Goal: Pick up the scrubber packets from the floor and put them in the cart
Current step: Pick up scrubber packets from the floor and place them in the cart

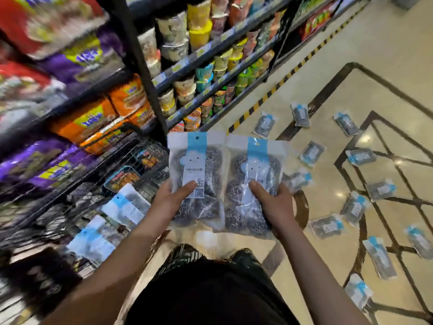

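Gripping one scrubber packet (196, 177) in your left hand (171, 202) and another (253, 184) in your right hand (274, 207), you risk the slick plastic slipping before reaching the cart (98, 174) left of your hands; more packets (356, 207) litter the floor (328, 85) to the right.

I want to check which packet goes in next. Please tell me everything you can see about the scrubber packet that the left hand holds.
The left-hand scrubber packet is a clear plastic pouch with a white top and a light blue strip running down its front, with a cloud-shaped face and printed characters. Inside are coiled, shiny metal scouring balls. It is held upright, facing the camera, above the floor near the wire cart. The left hand grips its lower part, thumb on the front. Its right edge meets the packet in the right hand.
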A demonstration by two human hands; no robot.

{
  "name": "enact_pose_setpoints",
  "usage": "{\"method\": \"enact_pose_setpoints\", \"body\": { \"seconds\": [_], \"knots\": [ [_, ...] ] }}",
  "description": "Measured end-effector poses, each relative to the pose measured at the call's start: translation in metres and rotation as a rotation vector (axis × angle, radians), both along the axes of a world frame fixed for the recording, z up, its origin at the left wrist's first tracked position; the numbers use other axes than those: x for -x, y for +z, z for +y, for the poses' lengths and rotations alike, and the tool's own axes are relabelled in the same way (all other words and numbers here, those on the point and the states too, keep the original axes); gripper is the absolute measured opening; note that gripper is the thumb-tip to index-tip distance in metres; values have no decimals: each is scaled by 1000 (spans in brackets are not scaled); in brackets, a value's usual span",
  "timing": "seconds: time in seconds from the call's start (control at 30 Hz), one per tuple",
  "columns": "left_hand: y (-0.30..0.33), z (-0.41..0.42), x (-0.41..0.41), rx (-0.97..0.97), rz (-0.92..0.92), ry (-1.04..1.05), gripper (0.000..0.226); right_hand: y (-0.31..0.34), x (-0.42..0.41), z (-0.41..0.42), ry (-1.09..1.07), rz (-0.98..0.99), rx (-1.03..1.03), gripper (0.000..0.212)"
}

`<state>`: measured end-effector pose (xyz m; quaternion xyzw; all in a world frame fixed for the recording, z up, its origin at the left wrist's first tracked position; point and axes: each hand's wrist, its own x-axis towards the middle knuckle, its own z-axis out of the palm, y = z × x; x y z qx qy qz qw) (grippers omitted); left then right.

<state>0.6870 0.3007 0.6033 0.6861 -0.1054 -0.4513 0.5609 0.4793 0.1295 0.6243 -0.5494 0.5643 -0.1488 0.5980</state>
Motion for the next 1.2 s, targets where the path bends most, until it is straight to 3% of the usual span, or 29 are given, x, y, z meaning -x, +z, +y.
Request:
{"method": "enact_pose_setpoints", "body": {
  "seconds": [0.07,0.13,0.17,0.2,0.27,0.37,0.43,0.6,0.67,0.77,0.83,0.87,1.0,1.07,1.1,1.2],
  "knots": [
    [-3,35,-28,-22,-2,117,87,-9,-43,15,101,-23,-10,45],
    [-14,71,-54,-30,-1,211,99,-12,-91,36,203,-6,-3,91],
    [-22,91,-67,-42,-2,269,100,-12,-115,47,244,8,-5,104],
    [-20,108,-75,-56,-4,328,100,-14,-138,57,295,8,2,99],
    [-28,139,-89,-93,21,436,96,-15,-180,79,418,13,8,66],
    [-38,176,-103,-102,81,563,47,-32,-231,108,581,38,5,46],
    [-51,192,-110,-156,94,623,39,-51,-256,123,663,55,2,46],
    [-106,220,-117,-213,144,736,64,-114,-304,139,802,143,-48,53],
    [-133,221,-121,-275,179,766,71,-144,-319,139,837,184,-58,39],
    [-182,215,-130,-352,216,768,49,-190,-339,136,871,229,-62,36],
    [-220,204,-138,-450,178,766,24,-223,-350,125,908,252,-62,43],
    [-233,196,-141,-478,185,764,22,-238,-354,120,889,270,-56,48],
    [-293,181,-151,-537,206,775,58,-298,-366,103,948,318,-14,52],
    [-319,175,-149,-549,206,793,55,-323,-370,94,958,329,2,62],
    [-330,173,-147,-547,200,797,50,-335,-371,88,956,332,-2,59],
    [-360,169,-136,-542,257,817,74,-362,-366,78,965,400,6,42]
  ]
}}
